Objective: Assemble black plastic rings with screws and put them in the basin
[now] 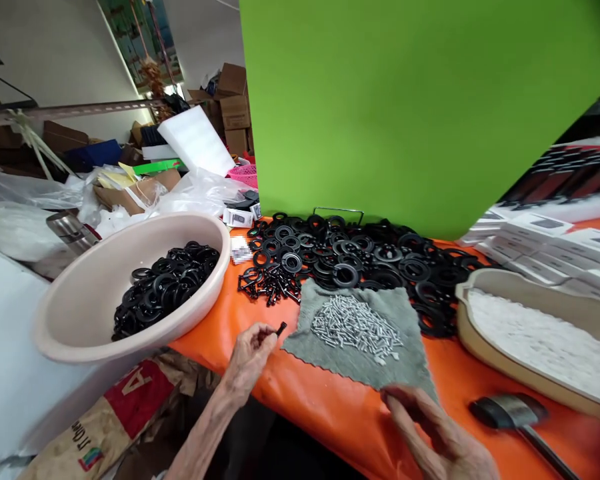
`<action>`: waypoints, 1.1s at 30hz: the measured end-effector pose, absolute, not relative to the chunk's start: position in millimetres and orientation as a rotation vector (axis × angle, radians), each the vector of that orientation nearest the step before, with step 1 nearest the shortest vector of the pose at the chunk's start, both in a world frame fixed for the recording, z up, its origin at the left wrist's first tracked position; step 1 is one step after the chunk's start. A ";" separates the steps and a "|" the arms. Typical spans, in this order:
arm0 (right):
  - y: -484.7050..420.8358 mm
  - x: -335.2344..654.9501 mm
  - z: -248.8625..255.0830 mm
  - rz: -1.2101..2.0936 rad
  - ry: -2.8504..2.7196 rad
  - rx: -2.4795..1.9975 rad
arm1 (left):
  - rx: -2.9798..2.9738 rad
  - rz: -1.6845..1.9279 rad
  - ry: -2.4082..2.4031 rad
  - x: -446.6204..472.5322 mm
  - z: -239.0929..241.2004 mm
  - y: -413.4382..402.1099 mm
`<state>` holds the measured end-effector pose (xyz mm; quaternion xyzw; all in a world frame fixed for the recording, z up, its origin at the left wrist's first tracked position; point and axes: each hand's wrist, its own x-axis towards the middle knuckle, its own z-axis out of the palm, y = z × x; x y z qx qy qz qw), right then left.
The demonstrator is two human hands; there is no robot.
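Head view: the left hand [247,363] pinches a small black part [281,328] in its fingers [263,332], the part's long axis tilted up and rightward toward the grey cloth [340,367] holding silver screws [355,327]; the right hand [435,430], nearer the cloth's lower edge, grips nothing, fingers slightly spread.

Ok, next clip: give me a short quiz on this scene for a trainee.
1. True or false: the silver screws lie on the grey cloth.
2. What does the pale basin hold? A) black rings B) silver screws C) white granules
3. Which hand pinches the small black piece?

Key: 1 true; 2 A; 3 left hand
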<state>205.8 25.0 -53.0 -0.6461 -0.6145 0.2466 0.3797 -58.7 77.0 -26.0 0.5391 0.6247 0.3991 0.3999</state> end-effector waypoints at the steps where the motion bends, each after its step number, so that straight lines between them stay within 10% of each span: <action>1: 22.1 199.1 -47.5 0.694 -1.544 -1.629 | 1.243 1.021 1.484 -51.4 -21.0 67.2; 11: 9.5 164.4 -19.2 1.153 -1.100 -1.423 | 0.447 0.975 0.937 -6.1 -3.5 20.2; 33: 0.2 142.8 -16.6 1.278 -1.016 -1.307 | 0.900 0.859 1.041 -2.6 -6.4 3.3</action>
